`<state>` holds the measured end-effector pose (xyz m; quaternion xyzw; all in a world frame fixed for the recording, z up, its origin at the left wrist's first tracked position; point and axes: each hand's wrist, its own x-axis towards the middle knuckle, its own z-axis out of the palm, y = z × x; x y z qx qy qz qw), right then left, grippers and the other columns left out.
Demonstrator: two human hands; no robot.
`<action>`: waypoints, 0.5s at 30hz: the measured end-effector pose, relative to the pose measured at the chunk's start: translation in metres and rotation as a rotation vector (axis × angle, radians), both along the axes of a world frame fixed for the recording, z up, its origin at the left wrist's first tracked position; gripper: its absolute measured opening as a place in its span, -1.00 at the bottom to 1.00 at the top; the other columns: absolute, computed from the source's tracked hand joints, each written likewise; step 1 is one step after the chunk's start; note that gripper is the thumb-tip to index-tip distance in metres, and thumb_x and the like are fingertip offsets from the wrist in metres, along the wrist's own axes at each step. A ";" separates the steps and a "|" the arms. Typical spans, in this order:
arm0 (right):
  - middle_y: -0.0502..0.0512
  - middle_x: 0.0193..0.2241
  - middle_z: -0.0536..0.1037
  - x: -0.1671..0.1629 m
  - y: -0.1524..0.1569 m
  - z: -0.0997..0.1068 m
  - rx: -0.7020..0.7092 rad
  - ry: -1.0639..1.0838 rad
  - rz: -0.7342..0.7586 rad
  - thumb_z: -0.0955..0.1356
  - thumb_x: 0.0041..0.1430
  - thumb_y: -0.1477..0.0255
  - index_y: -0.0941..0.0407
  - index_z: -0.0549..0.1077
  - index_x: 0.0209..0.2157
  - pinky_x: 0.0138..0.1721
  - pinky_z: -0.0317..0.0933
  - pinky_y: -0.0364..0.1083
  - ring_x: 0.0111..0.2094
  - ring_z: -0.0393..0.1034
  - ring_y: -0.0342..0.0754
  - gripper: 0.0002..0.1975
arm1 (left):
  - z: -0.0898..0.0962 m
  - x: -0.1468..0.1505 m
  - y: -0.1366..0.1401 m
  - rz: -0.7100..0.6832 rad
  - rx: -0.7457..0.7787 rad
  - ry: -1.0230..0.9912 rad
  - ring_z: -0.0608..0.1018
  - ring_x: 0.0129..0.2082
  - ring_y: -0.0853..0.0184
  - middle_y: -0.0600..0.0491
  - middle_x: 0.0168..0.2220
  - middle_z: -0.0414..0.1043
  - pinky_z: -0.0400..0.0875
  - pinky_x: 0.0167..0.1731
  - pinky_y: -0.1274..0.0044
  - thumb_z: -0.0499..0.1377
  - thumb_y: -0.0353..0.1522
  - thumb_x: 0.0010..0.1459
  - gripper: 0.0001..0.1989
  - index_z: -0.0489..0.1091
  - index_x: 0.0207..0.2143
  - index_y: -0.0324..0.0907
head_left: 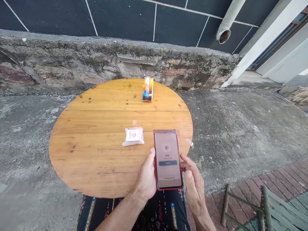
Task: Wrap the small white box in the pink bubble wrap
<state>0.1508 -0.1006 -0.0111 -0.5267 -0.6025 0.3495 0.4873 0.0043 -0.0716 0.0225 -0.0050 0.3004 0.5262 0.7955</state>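
A smartphone (167,175) in a red case is held upright over the near right part of the table, its lit screen reading "Vela" above a dark button. My left hand (146,176) is closed on its left edge, thumb along the side. At the right edge, my right hand (194,184) has its fingers curled against the phone, partly hidden behind it; its thumb is bent and off the screen. Left of the phone lies a small white box (133,135) in whitish wrapping. A tape dispenser (148,89) in yellow and blue stands at the far edge.
The round wooden table (96,154) is in front of my lap, near a low stone ledge (91,67). Strips of tape (190,142) stick to its right edge and a piece lies behind the box. A slatted wooden chair (262,205) stands at lower right.
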 end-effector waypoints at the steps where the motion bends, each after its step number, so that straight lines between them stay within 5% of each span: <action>1: 0.11 -0.20 0.55 0.001 -0.001 -0.001 -0.012 0.014 -0.008 0.16 0.33 0.22 0.05 0.35 0.08 -0.21 0.35 -0.06 -0.20 0.45 0.00 -0.61 | -0.001 0.000 0.000 -0.010 0.006 -0.004 0.56 -0.07 0.10 -0.14 -0.18 0.57 0.35 0.06 0.27 -0.05 -0.14 0.31 -0.51 0.45 -0.03 -0.33; 7: 0.11 -0.27 0.59 0.011 -0.006 -0.007 -0.166 0.082 0.066 0.15 0.33 0.20 0.08 0.51 -0.14 -0.23 0.35 -0.08 -0.23 0.46 0.03 -0.61 | -0.002 -0.001 0.001 -0.016 -0.024 0.057 0.60 -0.20 0.10 -0.16 -0.26 0.58 0.42 -0.03 0.27 -0.04 -0.13 0.30 -0.51 0.48 -0.14 -0.35; 15: 0.02 -0.58 0.44 0.017 -0.015 -0.013 -0.238 0.170 0.178 0.15 0.32 0.15 0.13 0.49 -0.15 -0.38 0.20 -0.09 -0.49 0.33 -0.05 -0.57 | 0.005 -0.001 0.004 -0.072 -0.051 0.081 0.61 -0.32 0.13 -0.16 -0.29 0.57 0.49 -0.19 0.27 -0.10 -0.10 0.30 -0.48 0.47 -0.16 -0.33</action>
